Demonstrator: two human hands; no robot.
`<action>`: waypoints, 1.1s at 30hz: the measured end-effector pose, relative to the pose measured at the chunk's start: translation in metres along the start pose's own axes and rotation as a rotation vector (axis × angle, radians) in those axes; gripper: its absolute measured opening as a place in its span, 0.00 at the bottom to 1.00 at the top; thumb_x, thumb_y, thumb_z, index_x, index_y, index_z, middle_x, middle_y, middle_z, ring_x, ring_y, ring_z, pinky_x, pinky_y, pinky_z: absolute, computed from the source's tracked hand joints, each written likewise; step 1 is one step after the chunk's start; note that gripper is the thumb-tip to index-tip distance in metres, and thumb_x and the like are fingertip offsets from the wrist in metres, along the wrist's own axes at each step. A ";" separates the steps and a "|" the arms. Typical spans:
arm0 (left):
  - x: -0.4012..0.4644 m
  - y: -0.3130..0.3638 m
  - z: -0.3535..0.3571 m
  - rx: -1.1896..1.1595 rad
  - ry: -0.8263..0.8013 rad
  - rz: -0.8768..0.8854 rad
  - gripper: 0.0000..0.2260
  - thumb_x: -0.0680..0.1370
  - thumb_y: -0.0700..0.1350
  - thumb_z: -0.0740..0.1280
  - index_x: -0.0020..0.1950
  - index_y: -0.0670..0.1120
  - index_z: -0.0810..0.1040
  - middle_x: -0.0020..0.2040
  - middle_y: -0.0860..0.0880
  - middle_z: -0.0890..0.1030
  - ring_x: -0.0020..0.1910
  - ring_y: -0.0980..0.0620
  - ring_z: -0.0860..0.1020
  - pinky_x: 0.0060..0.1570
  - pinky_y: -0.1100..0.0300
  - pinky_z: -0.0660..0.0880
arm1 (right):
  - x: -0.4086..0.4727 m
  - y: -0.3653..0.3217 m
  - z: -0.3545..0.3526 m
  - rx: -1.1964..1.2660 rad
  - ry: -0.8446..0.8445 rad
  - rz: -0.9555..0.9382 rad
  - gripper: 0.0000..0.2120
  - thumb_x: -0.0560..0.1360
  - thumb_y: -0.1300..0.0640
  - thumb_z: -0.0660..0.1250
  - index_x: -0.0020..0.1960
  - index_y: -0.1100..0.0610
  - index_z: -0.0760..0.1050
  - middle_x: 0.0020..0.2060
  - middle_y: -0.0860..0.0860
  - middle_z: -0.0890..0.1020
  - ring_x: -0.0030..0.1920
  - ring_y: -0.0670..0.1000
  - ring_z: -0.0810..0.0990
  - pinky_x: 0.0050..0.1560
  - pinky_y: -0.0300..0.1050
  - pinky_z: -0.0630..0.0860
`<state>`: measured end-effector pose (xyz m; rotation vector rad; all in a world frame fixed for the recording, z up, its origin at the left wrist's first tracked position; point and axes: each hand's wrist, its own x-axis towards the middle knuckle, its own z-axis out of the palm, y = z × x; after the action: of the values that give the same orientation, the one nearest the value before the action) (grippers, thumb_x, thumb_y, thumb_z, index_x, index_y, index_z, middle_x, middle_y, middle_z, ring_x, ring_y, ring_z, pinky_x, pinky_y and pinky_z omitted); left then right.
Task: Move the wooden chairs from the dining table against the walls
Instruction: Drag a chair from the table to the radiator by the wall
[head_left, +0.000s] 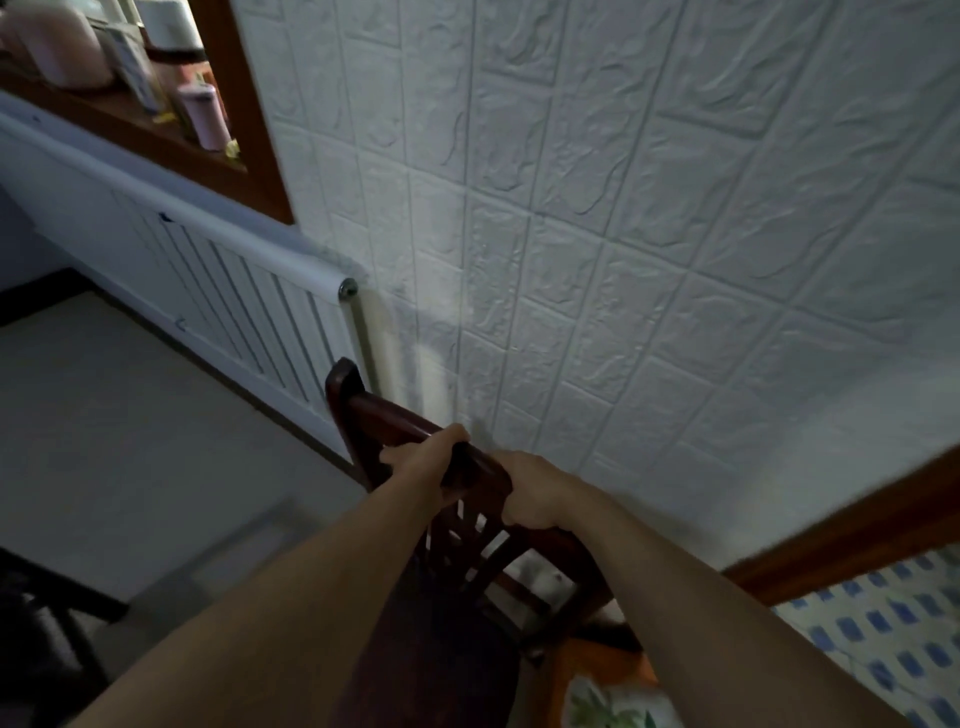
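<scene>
The dark reddish-brown wooden chair (470, 530) with a slatted back stands close to the white wall (649, 234) covered in embossed brick-pattern panels, its curved top rail running just beside the wall surface; whether the rail touches the wall cannot be told. The left hand (423, 457) grips that top rail from the near side, thumb lying over the top of the wood and fingers curled underneath. The right hand (530, 491) grips the same rail just beside it, a little nearer the camera, its fingers wrapped down over the edge above the back slats. Both bare forearms reach in from the bottom of the view, the left one crossing over the dark seat area. The chair's rounded rail end rises near the end of a white ribbed panel radiator (218, 270) with a chrome end cap, which is mounted low along the wall to the left. Above the radiator a brown wooden-framed ledge (171, 150) holds blurred pale pink and white containers. The light grey floor (130, 441) spreads out at left, with a dark piece of furniture at the lower left corner too blurred to make out. At right a brown wooden edge (852, 530) runs diagonally, and below it lies a white cloth with a blue square pattern (893, 639). A pale item with green leaf print (613, 706) sits at the bottom, on an orange-brown surface.
</scene>
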<state>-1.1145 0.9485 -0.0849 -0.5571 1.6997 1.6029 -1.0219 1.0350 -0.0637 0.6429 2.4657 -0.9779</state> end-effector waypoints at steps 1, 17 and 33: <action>0.005 0.002 0.005 0.002 0.010 0.000 0.40 0.70 0.41 0.73 0.74 0.43 0.51 0.64 0.38 0.70 0.58 0.39 0.77 0.33 0.51 0.76 | 0.006 0.003 -0.003 -0.011 0.006 -0.011 0.15 0.76 0.64 0.63 0.63 0.58 0.73 0.55 0.58 0.80 0.55 0.58 0.79 0.53 0.49 0.76; 0.056 0.031 0.039 -0.035 0.112 0.004 0.41 0.71 0.42 0.73 0.75 0.42 0.49 0.63 0.36 0.73 0.55 0.40 0.79 0.39 0.51 0.76 | 0.072 0.013 -0.019 -0.157 0.163 -0.066 0.09 0.76 0.61 0.62 0.57 0.58 0.72 0.53 0.56 0.80 0.52 0.57 0.79 0.43 0.44 0.71; 0.054 0.020 0.074 -0.008 -0.003 0.050 0.38 0.72 0.43 0.73 0.73 0.40 0.53 0.53 0.39 0.74 0.48 0.44 0.78 0.42 0.52 0.76 | 0.053 0.039 -0.034 -0.235 0.240 0.013 0.16 0.76 0.59 0.62 0.64 0.54 0.69 0.57 0.56 0.78 0.54 0.58 0.79 0.52 0.48 0.76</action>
<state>-1.1481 1.0325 -0.1093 -0.5197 1.7185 1.6451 -1.0500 1.0984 -0.0890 0.7306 2.7266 -0.6214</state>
